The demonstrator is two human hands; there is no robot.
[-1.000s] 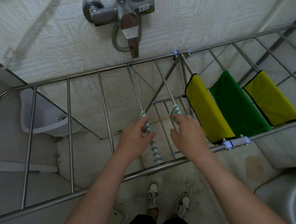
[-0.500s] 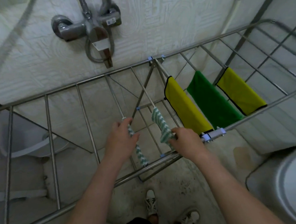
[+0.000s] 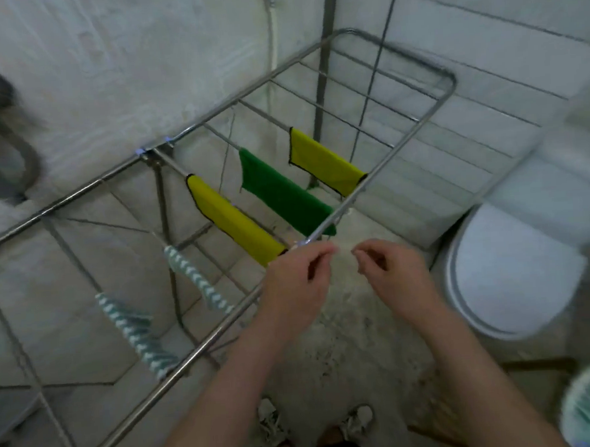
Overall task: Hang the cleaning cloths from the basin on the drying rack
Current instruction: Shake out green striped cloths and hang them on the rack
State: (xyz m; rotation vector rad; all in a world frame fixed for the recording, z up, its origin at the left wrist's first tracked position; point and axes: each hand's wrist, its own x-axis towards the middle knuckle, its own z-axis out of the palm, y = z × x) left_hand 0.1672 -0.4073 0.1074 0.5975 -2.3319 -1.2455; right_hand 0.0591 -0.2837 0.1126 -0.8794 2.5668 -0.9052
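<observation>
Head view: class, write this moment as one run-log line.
left hand empty | right hand empty | striped cloth, green cloth, yellow cloths on drying rack

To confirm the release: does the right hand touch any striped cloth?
Apart. Head view: the right hand is well clear of both striped cloths.

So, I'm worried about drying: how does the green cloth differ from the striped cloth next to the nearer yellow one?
The green cloth is plain; the striped cloth is teal and white. The green cloth hangs spread wide; the striped cloth is bunched narrow. Both hang on drying rack rails.
</observation>
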